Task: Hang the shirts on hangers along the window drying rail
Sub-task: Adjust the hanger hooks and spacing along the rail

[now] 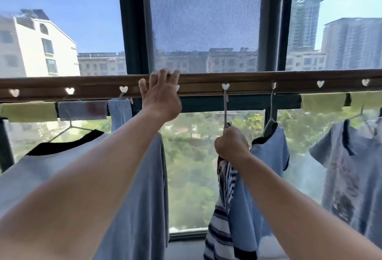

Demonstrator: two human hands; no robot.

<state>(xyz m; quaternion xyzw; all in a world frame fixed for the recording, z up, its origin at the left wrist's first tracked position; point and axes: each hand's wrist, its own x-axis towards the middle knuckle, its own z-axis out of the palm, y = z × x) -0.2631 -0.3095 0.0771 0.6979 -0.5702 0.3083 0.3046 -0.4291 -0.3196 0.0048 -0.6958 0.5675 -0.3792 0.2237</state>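
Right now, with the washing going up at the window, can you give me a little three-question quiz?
1. True or false: the left hand rests on the brown rail.
2. What does the right hand hold: A) a yellow cloth, B) the hanger with the striped shirt, C) nothing?
3. What shape are the rail's holes?

Key: 1 true. 2 B. 3 hearts.

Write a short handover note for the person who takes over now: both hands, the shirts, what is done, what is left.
Left hand: fingers rest on top of the drying rail.
Right hand: grips the hanger of the striped shirt; its hook sits at a heart-shaped hole.
Done: grey shirt, blue shirt and printed shirt hang.
Left: release the striped shirt.
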